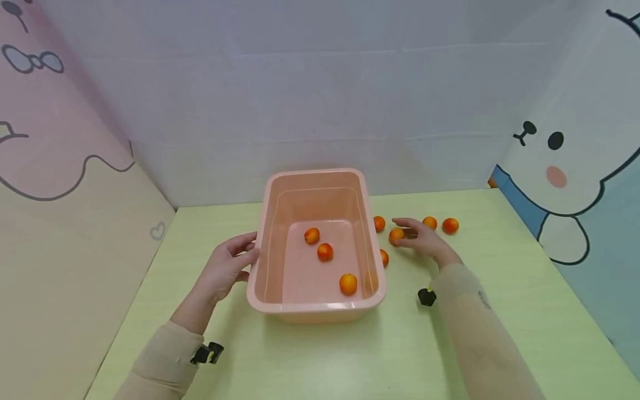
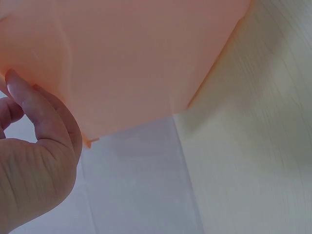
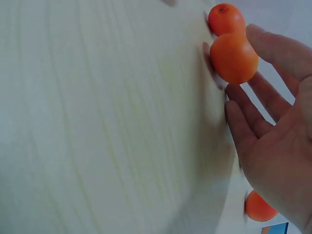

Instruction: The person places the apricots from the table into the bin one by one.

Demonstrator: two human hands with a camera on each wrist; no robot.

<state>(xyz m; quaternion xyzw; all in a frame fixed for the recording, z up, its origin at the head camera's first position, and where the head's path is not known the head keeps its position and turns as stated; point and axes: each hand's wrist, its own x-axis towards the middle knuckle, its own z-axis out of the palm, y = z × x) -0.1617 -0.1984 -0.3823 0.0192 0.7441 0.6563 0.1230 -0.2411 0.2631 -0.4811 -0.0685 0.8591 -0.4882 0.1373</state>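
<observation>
A pink plastic basin [image 1: 320, 307] stands on the table, three small oranges lying on its floor, one of them the orange [image 1: 348, 284] near the front right corner. My left hand [image 1: 227, 266] grips the basin's left rim; the left wrist view has its curled fingers [image 2: 36, 105] at the basin's edge. On the other side, my right hand [image 1: 422, 240] reaches over an orange [image 1: 397, 236] lying on the table. Thumb and fingers are spread around that fruit, not closed on it, in the right wrist view.
Beside the basin's right wall lie an orange [image 1: 379, 223] and another orange [image 1: 384, 258], partly hidden by the rim. Beyond my right hand are two more, an orange [image 1: 429, 223] and a redder orange [image 1: 450, 225]. A white wall covering [image 1: 320, 111] rises behind the pale table [image 1: 320, 366].
</observation>
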